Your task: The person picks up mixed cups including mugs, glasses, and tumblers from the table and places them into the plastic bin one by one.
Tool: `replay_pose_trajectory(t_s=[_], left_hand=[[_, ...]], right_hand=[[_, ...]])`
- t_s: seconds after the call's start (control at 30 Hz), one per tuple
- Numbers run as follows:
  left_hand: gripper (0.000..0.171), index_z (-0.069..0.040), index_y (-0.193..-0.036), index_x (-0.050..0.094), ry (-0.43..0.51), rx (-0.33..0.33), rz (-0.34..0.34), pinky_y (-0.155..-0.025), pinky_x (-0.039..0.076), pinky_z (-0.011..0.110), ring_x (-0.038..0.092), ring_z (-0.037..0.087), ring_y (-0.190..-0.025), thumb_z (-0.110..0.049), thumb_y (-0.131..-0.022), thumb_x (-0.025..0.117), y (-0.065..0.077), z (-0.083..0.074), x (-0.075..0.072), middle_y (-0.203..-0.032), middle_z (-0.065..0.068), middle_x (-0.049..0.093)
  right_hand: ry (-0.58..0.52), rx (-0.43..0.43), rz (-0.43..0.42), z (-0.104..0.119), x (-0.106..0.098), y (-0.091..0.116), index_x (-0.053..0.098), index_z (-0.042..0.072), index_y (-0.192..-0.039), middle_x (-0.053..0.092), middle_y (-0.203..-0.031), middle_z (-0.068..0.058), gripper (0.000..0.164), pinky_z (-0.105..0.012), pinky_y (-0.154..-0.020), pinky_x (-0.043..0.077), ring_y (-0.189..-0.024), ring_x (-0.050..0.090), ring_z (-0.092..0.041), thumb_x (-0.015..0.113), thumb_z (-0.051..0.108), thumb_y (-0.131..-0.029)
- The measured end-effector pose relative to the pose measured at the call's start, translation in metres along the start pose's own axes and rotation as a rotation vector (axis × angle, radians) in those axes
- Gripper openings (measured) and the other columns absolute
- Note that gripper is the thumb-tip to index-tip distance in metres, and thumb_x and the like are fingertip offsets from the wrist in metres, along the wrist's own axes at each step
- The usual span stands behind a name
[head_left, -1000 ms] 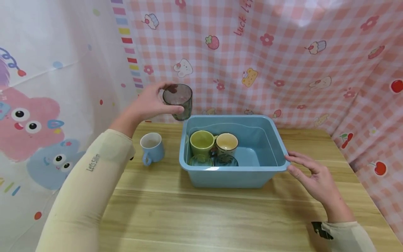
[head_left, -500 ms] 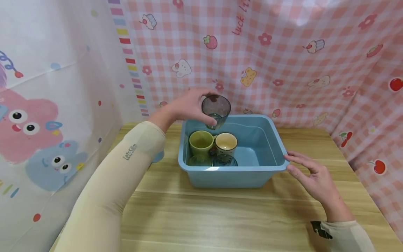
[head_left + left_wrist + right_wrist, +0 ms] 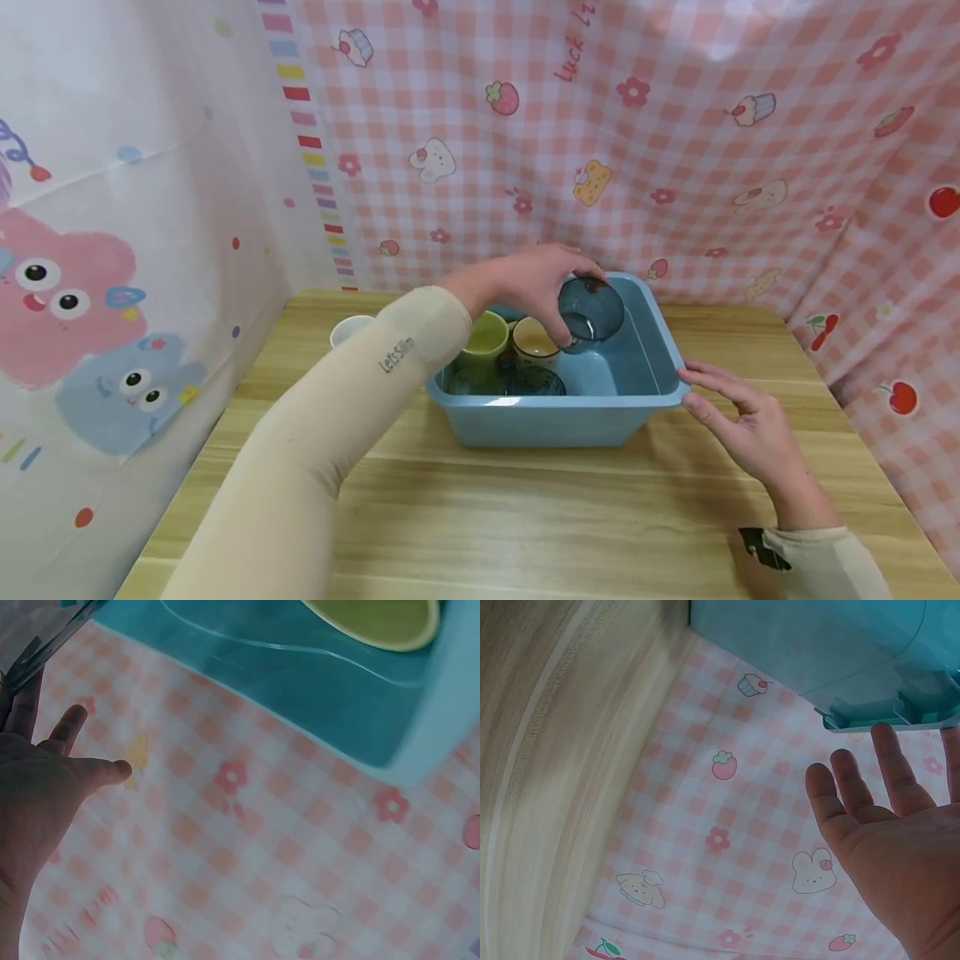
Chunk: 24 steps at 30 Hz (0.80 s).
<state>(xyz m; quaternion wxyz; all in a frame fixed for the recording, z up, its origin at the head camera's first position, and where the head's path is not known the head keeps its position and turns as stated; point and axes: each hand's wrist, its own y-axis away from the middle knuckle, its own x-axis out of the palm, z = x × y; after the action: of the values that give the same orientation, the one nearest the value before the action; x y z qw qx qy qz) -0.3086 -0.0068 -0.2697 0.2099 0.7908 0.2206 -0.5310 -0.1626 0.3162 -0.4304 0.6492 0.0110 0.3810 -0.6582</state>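
My left hand (image 3: 536,287) grips a dark transparent glass (image 3: 592,310) by its side, over the back right of the blue plastic bin (image 3: 555,425). In the left wrist view only a sliver of the glass (image 3: 49,652) shows beyond the fingers. Inside the bin stand a green mug (image 3: 486,335), a cream cup with a dark rim (image 3: 536,340) and a dark glass (image 3: 536,382) at the front. Another glass at the front left is mostly shaded by my sleeve. My right hand (image 3: 750,425) touches the bin's right rim with fairly straight fingers, also seen under the rim in the right wrist view.
A mug (image 3: 349,327) stands left of the bin, mostly hidden behind my left sleeve. The bin rests on a wooden table (image 3: 525,517). A pink checked cloth (image 3: 480,125) hangs directly behind the table and along its right side.
My left hand has carried the dark glass rightward and down, from beyond the bin's left edge to its back right part. The right hand has stayed on the rim.
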Motion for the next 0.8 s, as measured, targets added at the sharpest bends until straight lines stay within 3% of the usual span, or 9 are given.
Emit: replay_pose_trajectory(t_s=[0.13,0.37,0.8], left_hand=[[0.090,-0.031,-0.157,0.053,-0.058,0.010,0.064,-0.130,0.014,0.058,0.050,0.012,-0.141,-0.041,-0.077,0.093,-0.016,-0.012,0.010,-0.151,-0.011,0.059],[0.090,-0.031,-0.159,0.049,-0.061,0.008,0.194,-0.132,-0.004,0.066,0.046,0.011,-0.148,-0.034,-0.080,0.094,-0.034,-0.022,0.029,-0.155,-0.012,0.056],[0.088,-0.033,-0.158,0.050,-0.024,0.018,0.303,-0.132,-0.008,0.068,0.038,0.014,-0.155,-0.017,-0.081,0.090,-0.050,-0.018,0.058,-0.160,-0.009,0.050]], right_hand=[[-0.007,0.008,-0.004,-0.001,-0.001,0.000,0.076,0.003,-0.130,0.066,-0.140,0.024,0.036,-0.002,-0.104,0.040,-0.134,0.055,0.011,0.073,-0.007,-0.096],[-0.017,0.004,-0.008,-0.003,0.001,0.000,0.077,0.002,-0.129,0.066,-0.138,0.025,0.036,-0.003,-0.105,0.041,-0.134,0.056,0.010,0.073,-0.008,-0.095],[-0.032,0.016,-0.004,-0.006,0.000,-0.001,0.076,0.001,-0.129,0.066,-0.139,0.024,0.036,-0.004,-0.106,0.041,-0.132,0.058,0.010,0.072,-0.009,-0.095]])
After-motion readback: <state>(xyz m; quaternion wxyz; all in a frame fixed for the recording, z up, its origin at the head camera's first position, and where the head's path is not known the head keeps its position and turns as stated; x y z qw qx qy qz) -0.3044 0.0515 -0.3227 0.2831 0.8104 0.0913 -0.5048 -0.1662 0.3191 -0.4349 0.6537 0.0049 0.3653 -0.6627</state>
